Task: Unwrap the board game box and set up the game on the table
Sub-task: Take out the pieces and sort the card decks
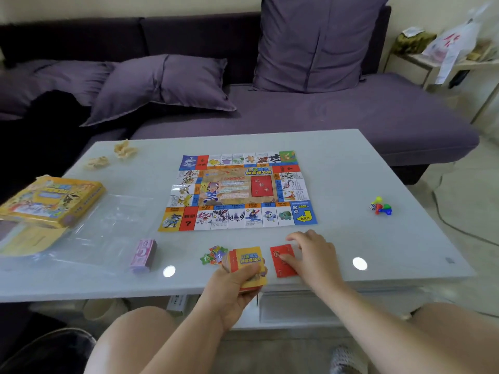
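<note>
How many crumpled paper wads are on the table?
2. The farther wad lies at the far left corner of the table; the nearer wad lies just left of it. None looks hidden.

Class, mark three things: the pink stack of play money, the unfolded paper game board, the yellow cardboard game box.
pink stack of play money (143,255): head view, top face.
unfolded paper game board (237,188): head view, central panel.
yellow cardboard game box (51,199): head view, printed lid.
</note>
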